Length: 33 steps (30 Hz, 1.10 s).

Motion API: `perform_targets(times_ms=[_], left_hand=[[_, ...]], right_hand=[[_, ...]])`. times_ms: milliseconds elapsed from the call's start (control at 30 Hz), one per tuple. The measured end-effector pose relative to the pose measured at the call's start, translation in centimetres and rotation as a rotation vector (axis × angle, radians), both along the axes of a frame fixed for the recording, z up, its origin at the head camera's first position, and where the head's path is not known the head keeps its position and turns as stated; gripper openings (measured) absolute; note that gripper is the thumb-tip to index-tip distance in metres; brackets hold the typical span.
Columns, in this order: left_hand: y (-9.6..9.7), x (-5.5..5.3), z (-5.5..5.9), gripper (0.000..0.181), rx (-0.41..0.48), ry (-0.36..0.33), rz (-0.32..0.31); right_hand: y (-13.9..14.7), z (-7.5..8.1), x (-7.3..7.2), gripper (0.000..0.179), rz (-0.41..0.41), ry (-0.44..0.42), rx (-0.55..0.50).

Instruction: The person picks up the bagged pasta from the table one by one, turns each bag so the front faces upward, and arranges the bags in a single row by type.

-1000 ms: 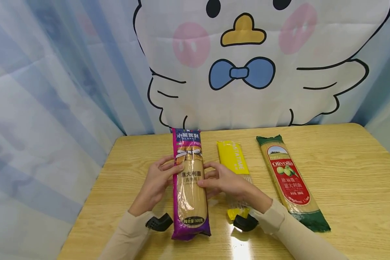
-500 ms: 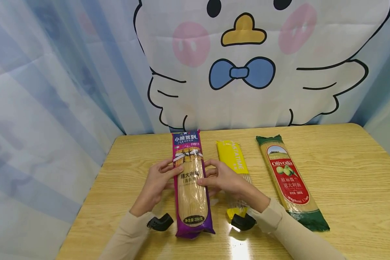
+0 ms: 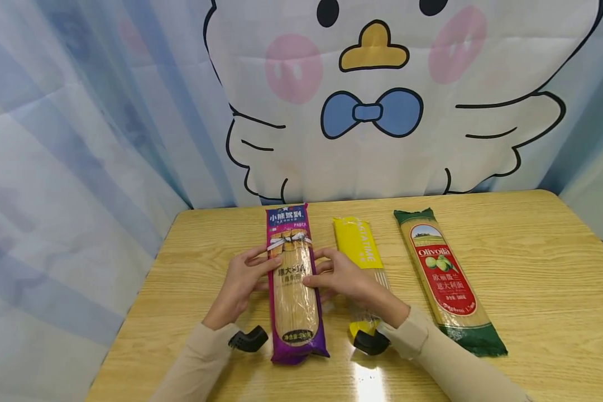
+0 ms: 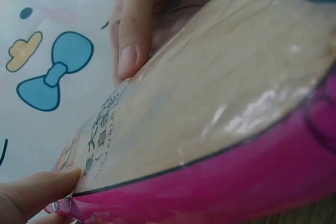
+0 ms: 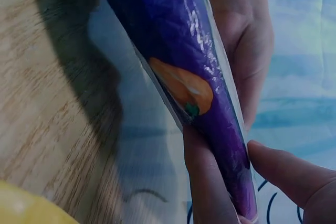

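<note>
A purple and magenta spaghetti packet (image 3: 295, 304), with a clear window showing the pasta, lies lengthwise between both hands. On its left edge my left hand (image 3: 237, 287) grips it, thumb on the front. My right hand (image 3: 349, 279) pinches the opposite edge, thumb on the front and fingers around the side. The left wrist view shows the packet's window (image 4: 210, 98) and magenta side close up. In the right wrist view, its purple side (image 5: 210, 51) runs between thumb and finger, above a shadow on the wood. Whether its underside touches the table cannot be told.
A yellow pasta packet (image 3: 357, 243) lies just right, partly hidden under the right hand and forearm. Farther right lies a green-ended spaghetti packet with a red label (image 3: 447, 279). The wooden table (image 3: 532, 262) ends at a cartoon-print curtain (image 3: 372, 162).
Both hands keep their hold on the purple packet. Its top end has come slightly nearer and its bottom end has shifted a little right. The other packets stay put.
</note>
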<state>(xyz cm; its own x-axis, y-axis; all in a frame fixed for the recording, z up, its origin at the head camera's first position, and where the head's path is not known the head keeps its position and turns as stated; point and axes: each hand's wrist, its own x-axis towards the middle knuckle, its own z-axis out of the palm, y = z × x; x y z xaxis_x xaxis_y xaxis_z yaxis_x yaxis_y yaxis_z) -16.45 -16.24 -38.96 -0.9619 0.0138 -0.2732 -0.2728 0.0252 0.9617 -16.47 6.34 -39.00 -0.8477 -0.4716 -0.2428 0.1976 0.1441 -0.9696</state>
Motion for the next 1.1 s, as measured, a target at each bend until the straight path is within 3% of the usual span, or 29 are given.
perform_targets(times_ms=[467,1100], left_hand=[[-0.3,-1.1,-1.0,0.059,-0.008,-0.012,0.018],[-0.5,-2.0,-2.3,0.053,-0.047,-0.044,-0.039]], right_hand=[[-0.6,-0.6,-0.3,0.062,-0.024,-0.016,0.020],[-1.2,-1.1,-0.7,0.057,-0.013,-0.029,0.053]])
